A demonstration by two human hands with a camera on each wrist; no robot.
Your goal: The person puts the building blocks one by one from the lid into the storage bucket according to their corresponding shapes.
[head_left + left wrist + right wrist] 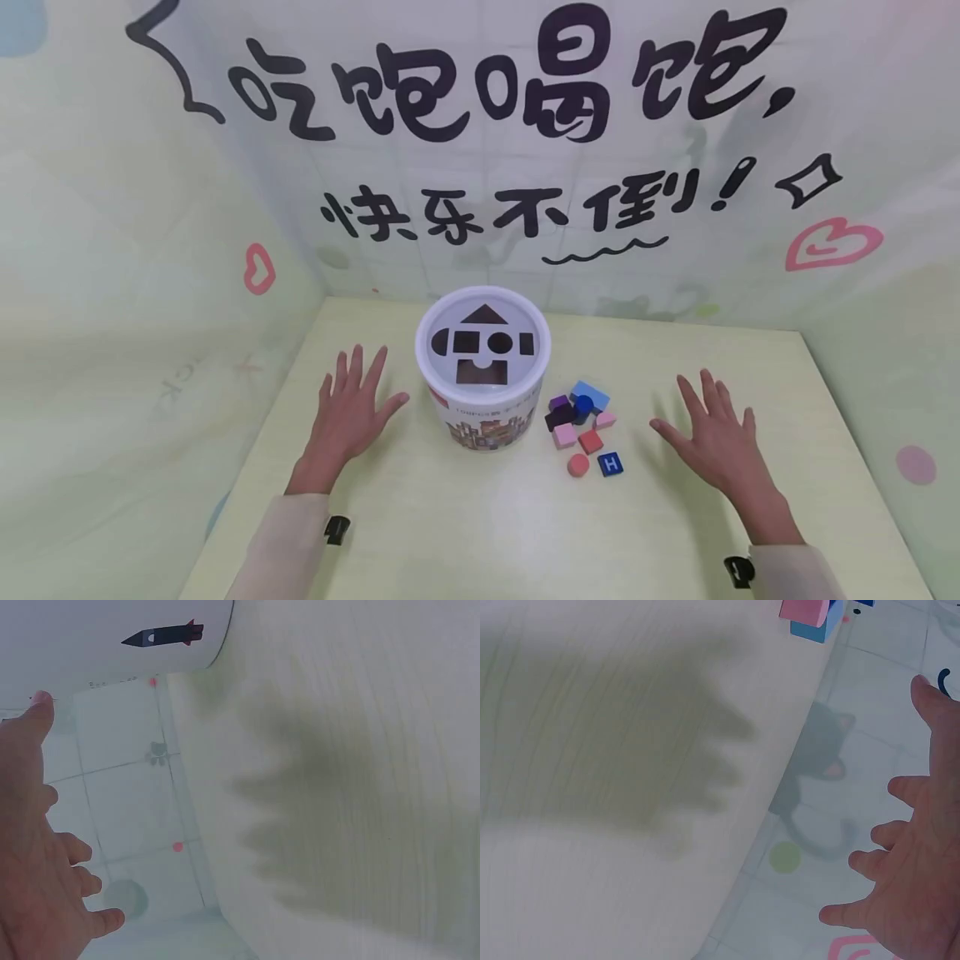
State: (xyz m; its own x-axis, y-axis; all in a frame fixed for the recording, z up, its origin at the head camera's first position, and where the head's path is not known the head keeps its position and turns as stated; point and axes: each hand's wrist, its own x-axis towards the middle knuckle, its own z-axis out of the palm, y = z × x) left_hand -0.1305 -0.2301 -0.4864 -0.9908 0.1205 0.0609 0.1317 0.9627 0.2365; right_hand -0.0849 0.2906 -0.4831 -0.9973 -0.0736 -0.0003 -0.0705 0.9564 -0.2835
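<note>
A white bucket [491, 425] with a shape-sorter lid [525, 371] stands upright at the table's back. My left hand [348, 421] hovers to its left, fingers spread, holding nothing. Right of the bucket lies a loose group of blocks: a light blue block [592, 393], a dark blue cylinder [583, 407], a pink cube [565, 435], a red block [591, 442], a red round block [577, 465], a blue tile marked H [611, 464] and several others. My right hand [720, 442], also spread and holding nothing, is apart from them on their right.
The pale wooden table [480, 533] is enclosed by printed fabric walls [885, 333] at the back and both sides. Each wrist carries a small black device. Shadows of both hands fall on the tabletop in the wrist views.
</note>
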